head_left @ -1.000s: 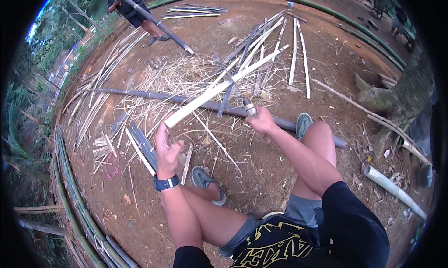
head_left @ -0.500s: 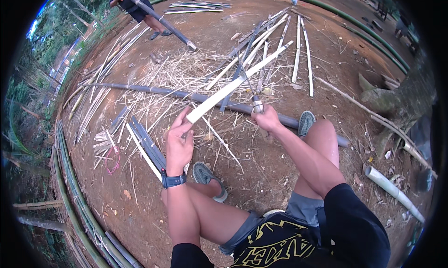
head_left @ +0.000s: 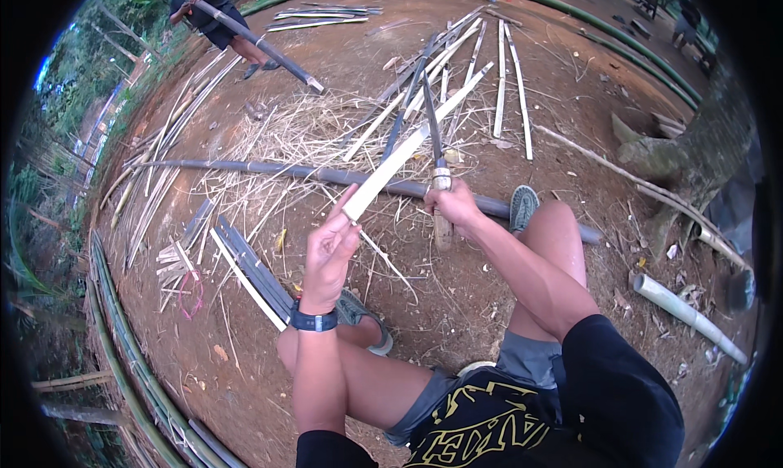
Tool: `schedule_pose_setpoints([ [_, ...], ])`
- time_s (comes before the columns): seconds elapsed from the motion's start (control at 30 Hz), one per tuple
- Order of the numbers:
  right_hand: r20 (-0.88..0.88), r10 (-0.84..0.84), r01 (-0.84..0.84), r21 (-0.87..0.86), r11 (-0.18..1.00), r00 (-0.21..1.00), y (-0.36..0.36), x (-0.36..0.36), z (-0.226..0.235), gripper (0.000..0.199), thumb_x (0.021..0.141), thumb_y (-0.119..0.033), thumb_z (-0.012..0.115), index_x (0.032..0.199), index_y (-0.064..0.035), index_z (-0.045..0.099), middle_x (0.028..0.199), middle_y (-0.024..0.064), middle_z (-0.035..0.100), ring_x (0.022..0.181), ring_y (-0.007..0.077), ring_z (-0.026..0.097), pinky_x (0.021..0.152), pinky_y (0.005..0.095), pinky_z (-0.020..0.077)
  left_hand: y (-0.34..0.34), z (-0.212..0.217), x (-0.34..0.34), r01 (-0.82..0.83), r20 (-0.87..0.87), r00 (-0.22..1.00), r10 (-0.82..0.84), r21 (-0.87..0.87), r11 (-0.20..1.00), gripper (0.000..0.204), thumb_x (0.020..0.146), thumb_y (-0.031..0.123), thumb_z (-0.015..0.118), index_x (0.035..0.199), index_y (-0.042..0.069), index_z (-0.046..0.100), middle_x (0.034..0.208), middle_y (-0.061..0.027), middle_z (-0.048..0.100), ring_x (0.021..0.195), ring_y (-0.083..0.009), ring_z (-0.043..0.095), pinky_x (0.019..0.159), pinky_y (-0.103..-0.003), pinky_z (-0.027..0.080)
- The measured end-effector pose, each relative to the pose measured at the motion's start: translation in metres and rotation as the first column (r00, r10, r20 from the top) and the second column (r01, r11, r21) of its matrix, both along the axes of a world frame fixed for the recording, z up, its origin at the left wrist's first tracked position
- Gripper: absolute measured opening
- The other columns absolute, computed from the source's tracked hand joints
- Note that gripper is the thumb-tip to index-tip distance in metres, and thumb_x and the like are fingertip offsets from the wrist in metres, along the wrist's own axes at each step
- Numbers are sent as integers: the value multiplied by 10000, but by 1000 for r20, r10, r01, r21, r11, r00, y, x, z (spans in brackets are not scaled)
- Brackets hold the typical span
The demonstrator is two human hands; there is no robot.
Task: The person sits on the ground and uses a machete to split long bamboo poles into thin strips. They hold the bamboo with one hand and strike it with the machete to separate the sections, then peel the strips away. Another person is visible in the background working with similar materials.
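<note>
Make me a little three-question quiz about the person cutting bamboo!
1. True or false: the left hand grips the pale split bamboo strip.
2. What does the right hand hold? A) wooden-handled long knife B) hammer C) rope
3. Fill in: the left wrist wears a dark ____.

Key: 1 true; 2 A; 3 watch.

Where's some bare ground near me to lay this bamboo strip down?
Bare dirt lies right of your right knee, between it and the tree roots, and below the stacked slats toward the green poles. Ahead, the straw pile and long dark pole crowd the ground under the bamboo strip.
</note>
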State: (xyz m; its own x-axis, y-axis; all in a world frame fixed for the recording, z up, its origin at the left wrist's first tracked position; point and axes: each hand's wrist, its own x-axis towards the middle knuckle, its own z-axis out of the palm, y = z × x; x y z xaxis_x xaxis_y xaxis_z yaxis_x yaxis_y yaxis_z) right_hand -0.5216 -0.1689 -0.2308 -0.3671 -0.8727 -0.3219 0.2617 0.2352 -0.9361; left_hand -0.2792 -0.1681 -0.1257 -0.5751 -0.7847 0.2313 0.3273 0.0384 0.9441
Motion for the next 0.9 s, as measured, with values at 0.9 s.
schedule_pose_setpoints([
  [0.9, 411, -59, 187, -278, 942, 910, -21, 18, 52, 54, 747, 6, 566, 800, -1, 558, 711, 96, 600, 642, 185, 592, 617, 321, 484, -30, 32, -157, -609, -641, 622, 449, -37, 792, 324, 876, 260, 388, 893, -36, 517, 887, -232, 627, 1015, -380, 613, 947, -478, 441],
])
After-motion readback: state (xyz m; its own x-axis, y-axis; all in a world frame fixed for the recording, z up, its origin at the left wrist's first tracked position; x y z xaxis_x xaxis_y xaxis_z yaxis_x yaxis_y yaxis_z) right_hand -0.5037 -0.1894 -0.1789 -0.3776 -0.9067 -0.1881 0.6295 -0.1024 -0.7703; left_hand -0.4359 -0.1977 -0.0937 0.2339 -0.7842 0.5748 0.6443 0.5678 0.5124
